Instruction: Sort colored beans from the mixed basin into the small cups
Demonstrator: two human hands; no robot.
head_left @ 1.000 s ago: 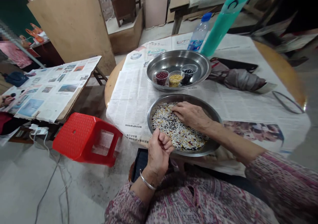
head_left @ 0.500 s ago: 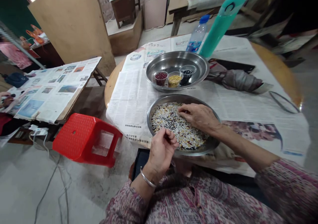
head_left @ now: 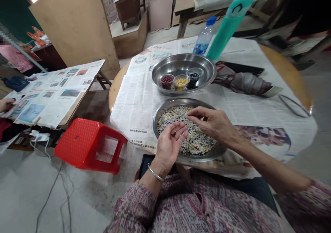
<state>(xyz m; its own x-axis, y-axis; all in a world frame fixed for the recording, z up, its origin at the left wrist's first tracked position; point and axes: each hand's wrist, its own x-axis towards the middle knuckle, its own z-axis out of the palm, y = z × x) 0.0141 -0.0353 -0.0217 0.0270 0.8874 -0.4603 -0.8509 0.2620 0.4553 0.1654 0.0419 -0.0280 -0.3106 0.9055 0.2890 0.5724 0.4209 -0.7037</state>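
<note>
Watching remotely, I saw the left hand (head_left: 169, 142) uncurl from a fist to an upturned, half-open palm, small dark pieces (head_left: 173, 134) apparently in it; I judged it a receptacle. The right hand (head_left: 216, 123) hung just beside it, thumb and forefinger pinched, any contents indiscernible. Mixed grains (head_left: 169, 117) lay below in the near basin (head_left: 154, 123), three cups (head_left: 181, 83) in the far basin (head_left: 178, 63).

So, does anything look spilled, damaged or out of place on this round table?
Nothing clearly stands out: the mixed grains lie inside the front pan, with no visible spill, and three cups stand in the rear pan. The teal container slants, perhaps just lens distortion.
</note>
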